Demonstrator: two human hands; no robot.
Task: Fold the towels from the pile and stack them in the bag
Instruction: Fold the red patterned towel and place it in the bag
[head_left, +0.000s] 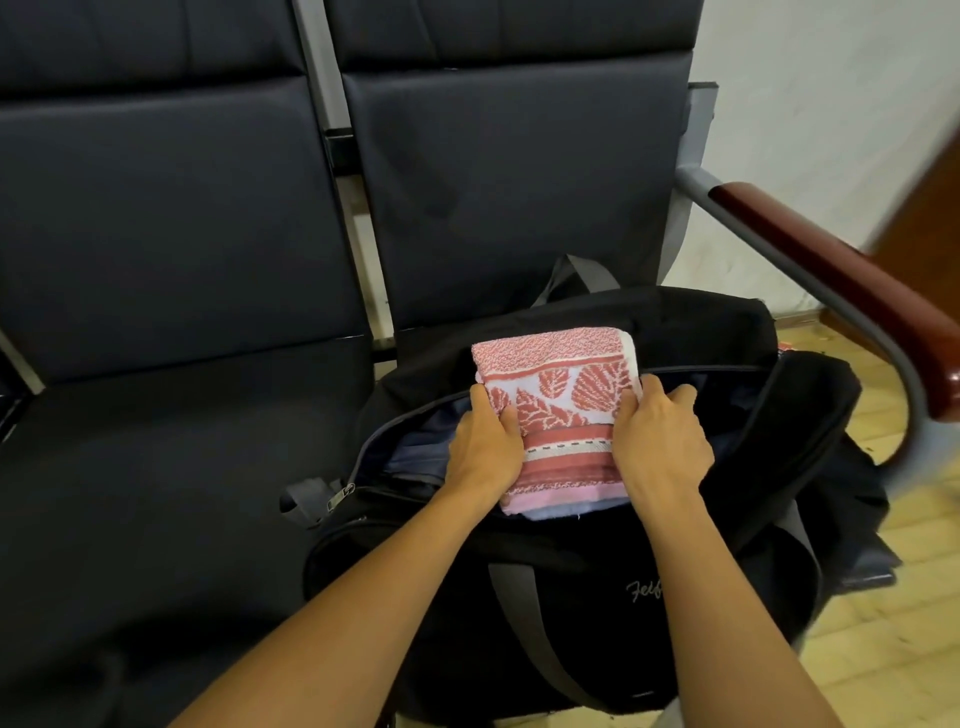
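Folded pink towel (558, 410) sits in the mouth of the black bag (571, 613), half in. My left hand (485, 449) and right hand (660, 441) clamp its side edges, fingers curled round. Soft, light, floppy: grip both sides or folds slump

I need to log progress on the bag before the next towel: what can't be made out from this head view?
- Inside the black fabric duffel bag: the folded red-and-white leaf-patterned towel and both hands cover it; only a pale blue edge shows beneath.
- Left hand and right hand fingertips: tucked behind the towel.
- Towel pile: outside the frame.
- Bag's logo: cut off by the right forearm.
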